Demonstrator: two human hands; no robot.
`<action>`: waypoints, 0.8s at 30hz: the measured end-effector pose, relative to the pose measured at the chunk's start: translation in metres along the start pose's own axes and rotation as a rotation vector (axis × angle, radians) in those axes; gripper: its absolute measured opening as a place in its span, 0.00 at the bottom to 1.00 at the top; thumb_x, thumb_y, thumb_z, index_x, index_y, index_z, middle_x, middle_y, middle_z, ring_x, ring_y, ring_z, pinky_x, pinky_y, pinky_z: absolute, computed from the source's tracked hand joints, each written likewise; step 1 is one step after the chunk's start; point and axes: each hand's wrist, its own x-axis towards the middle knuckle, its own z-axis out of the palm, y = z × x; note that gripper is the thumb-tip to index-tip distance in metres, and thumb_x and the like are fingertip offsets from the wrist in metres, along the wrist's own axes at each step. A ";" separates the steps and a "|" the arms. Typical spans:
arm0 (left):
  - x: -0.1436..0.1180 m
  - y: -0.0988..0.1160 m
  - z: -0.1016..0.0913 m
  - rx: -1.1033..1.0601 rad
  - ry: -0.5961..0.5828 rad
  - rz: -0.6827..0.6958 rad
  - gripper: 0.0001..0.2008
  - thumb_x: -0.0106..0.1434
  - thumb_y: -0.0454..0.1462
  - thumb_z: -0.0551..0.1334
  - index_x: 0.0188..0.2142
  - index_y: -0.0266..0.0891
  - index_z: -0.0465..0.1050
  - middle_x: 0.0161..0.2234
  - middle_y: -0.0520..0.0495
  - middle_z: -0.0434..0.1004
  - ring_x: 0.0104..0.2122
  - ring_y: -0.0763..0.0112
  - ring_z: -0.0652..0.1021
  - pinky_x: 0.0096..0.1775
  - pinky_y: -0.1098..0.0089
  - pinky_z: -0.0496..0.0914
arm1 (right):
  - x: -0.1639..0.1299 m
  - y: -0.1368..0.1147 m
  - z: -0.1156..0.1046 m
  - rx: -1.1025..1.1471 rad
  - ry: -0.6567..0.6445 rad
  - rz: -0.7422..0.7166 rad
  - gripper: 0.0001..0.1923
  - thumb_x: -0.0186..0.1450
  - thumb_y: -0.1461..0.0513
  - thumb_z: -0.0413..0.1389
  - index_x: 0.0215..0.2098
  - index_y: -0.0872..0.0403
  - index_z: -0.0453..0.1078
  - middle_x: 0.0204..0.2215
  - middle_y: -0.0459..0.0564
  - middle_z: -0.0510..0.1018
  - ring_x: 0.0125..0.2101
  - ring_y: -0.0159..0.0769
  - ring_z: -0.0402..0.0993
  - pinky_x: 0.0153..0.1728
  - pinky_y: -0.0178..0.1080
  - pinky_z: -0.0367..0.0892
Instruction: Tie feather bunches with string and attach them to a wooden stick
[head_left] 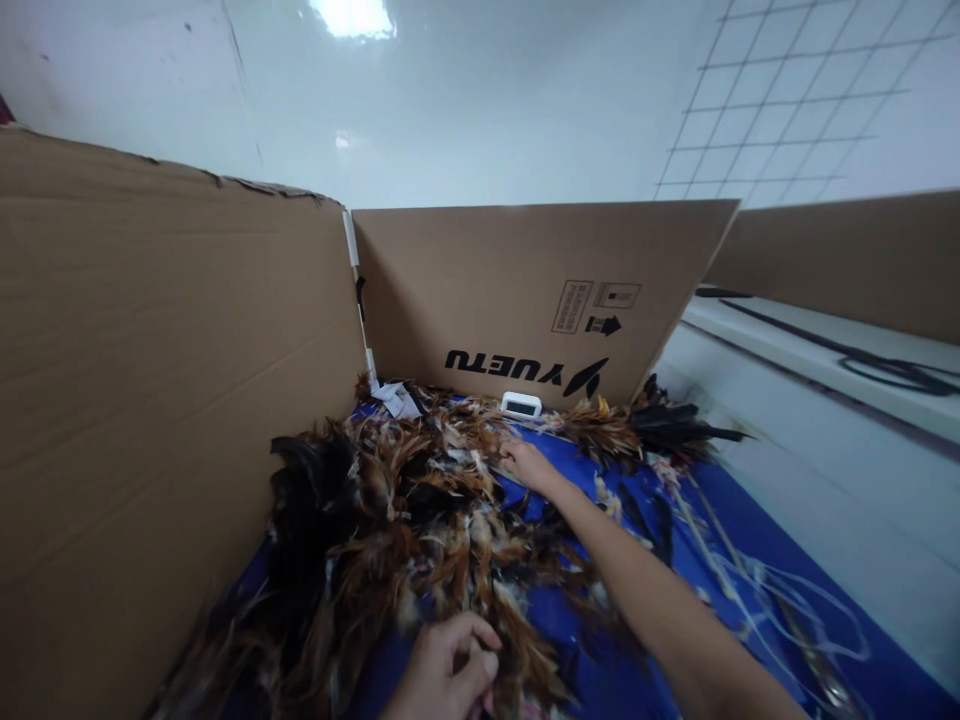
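Cardboard wall (150, 400) at left, leaning over feather pile (390, 520); nudge could tip it. Left hand (446, 670), grip pinched shut on feathers at pile's near edge; hard tug may scatter them. Right hand (529, 465) reaches far into pile, grip state unclear. Loose strings (757, 590) on blue sheet (750, 520) could snag forearm.

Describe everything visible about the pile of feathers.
The pile of feathers is a loose, tangled heap of brown, rust and black plumes with pale tips. It lies on a blue sheet, banked against the cardboard wall. The right hand rests on its far side; the left hand pinches feathers at its near edge.
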 end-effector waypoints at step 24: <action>-0.022 0.026 -0.003 0.155 0.392 0.416 0.23 0.58 0.42 0.58 0.53 0.43 0.63 0.52 0.41 0.64 0.34 0.71 0.73 0.35 0.72 0.67 | -0.191 -0.123 -0.040 0.232 -0.361 0.088 0.07 0.60 0.60 0.52 0.30 0.52 0.72 0.24 0.45 0.77 0.24 0.31 0.69 0.27 0.32 0.61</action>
